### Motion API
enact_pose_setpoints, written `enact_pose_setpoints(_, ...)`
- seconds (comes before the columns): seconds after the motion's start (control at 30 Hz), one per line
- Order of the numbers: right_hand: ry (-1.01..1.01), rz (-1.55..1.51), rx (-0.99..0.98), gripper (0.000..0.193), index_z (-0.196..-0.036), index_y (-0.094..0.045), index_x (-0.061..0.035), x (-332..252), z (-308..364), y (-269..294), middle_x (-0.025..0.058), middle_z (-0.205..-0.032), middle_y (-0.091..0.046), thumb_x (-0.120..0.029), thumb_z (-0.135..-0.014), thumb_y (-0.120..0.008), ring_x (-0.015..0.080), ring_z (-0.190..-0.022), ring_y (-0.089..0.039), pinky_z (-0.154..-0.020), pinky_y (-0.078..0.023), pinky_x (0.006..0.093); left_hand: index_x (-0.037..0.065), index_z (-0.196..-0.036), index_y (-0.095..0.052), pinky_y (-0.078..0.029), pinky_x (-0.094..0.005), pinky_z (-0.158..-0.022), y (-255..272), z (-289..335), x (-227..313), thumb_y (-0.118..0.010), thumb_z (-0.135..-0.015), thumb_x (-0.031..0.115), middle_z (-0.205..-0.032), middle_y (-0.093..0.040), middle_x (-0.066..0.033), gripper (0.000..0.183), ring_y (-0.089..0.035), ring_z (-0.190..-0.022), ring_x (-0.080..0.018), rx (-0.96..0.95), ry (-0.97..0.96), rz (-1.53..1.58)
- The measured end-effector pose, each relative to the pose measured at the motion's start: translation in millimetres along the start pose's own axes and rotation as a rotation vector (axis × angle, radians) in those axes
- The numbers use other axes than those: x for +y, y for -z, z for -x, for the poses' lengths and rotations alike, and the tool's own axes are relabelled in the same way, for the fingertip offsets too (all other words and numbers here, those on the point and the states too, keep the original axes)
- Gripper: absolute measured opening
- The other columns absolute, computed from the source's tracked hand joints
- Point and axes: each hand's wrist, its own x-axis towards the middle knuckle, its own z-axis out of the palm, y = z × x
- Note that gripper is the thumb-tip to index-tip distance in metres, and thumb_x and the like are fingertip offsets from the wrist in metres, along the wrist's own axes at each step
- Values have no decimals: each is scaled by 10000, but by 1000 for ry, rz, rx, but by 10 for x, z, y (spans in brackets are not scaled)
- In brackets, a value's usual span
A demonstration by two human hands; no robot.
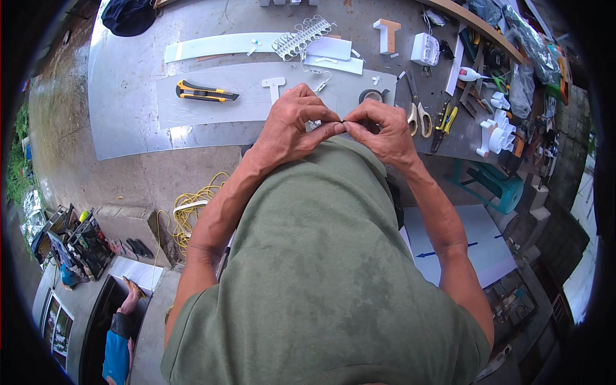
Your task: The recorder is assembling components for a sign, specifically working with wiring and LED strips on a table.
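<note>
My left hand (296, 123) and my right hand (385, 131) meet at the near edge of the metal table (122, 115). Thumb and forefinger of each are pinched together, tip to tip. A tiny dark bit shows between the fingertips, too small to name. Just beyond my left hand lies a flat white T-shaped piece (274, 83), partly covered by it. A roll of black tape (372, 96) sits behind my right hand. Beside that hand are scissors (420, 119) with pale handles. A yellow and black utility knife (205, 93) rests to the left.
A bundle of white light modules (301, 40) lies on white strips (224, 46) further back. Raised white letters (387, 35), yellow-handled pliers (449, 120) and a glue bottle (470, 74) are at the right. A teal stool (504, 186) and yellow cord (186, 212) are below. Another person (119, 340) is lower left.
</note>
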Motion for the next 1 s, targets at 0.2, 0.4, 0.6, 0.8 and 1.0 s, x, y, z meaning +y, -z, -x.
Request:
enact_pose_setpoints(0.2, -4, 58, -21, 87, -907, -708, -6, -105, 14, 8, 35, -775, -648, -69, -865, -750, 101, -629, -594, -579, -488, 270, 88, -923, -821, -467, -318, -687, -42, 72, -21, -839, -779, 208, -720, -681, -39, 188, -566, -793, -150, 15, 309, 315)
enact_pose_setpoints(0.4, 23, 85, 22, 114, -962, -682, -9, -98, 24, -70, 50, -853, -657, -50, -874, -742, 113, -660, -612, -601, -510, 297, 27, -929, -803, -462, -292, -742, 82, 14, 67, -808, -803, 212, -795, -692, -44, 224, -586, -783, -125, -101, 576, 423)
enact_pose_setpoints(0.6, 351, 117, 138, 204, -992, -684, -32, -57, -4, -130, 72, -938, -677, 22, -816, -773, 199, -789, -653, -677, -543, 329, -8, -924, -792, -481, -303, -800, 108, 5, 106, -767, -814, 219, -834, -720, -77, 253, -633, -809, -142, -91, 650, 529)
enact_pose_setpoints(0.8, 400, 224, 151, 227, -1008, -713, -41, -6, 14, -125, 61, -896, -671, 28, -798, -767, 205, -802, -643, -673, -542, 325, -16, -941, -788, -497, -299, -750, 122, -1, 85, -801, -840, 238, -802, -726, -58, 274, -627, -779, -121, -133, 616, 511)
enact_pose_setpoints(1.0, 386, 262, 145, 202, -998, -724, -35, 35, 22, -93, 58, -873, -663, 25, -808, -760, 194, -797, -641, -656, -539, 316, 32, -959, -804, -526, -299, -705, 103, -2, 153, -835, -816, 203, -804, -756, -95, 225, -647, -733, -130, -115, 639, 246)
